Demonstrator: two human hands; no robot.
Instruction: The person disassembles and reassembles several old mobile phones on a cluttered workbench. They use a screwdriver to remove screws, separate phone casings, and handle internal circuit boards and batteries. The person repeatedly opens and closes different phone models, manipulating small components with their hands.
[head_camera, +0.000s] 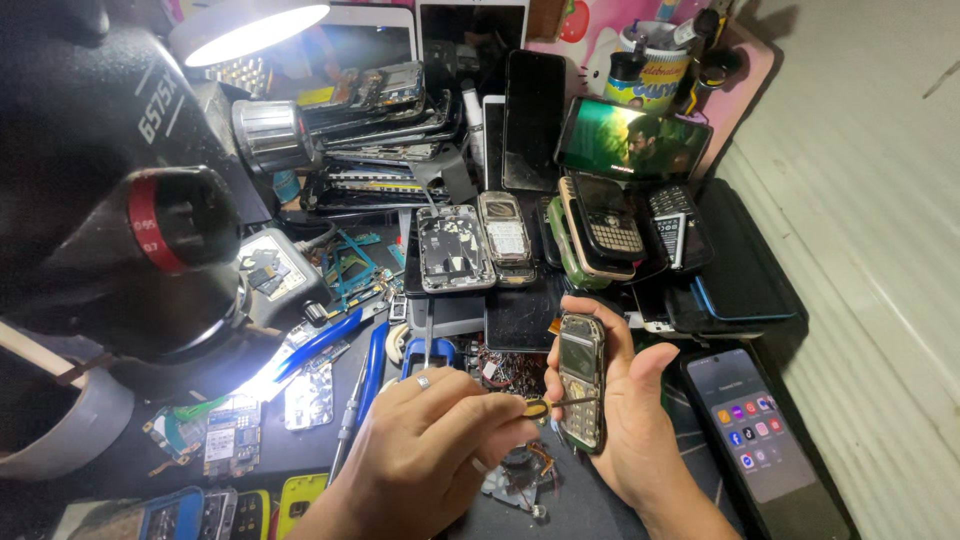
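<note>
Keypad phone (582, 380) gripped in right hand (625, 420), left hand (425, 445) pressing screwdriver (560, 403) against it

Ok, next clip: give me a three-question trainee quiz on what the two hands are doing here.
1. True or false: the right hand holds the small open keypad phone with a bare metal frame.
2. Which hand holds the thin yellow-handled screwdriver?
3. The lit black smartphone showing app icons lies: A) right of the hands, B) under the lamp.

Key: 1 true. 2 the left hand. 3 A.

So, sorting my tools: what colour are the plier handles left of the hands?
Blue, on the pliers; the head view shows them best.
</note>
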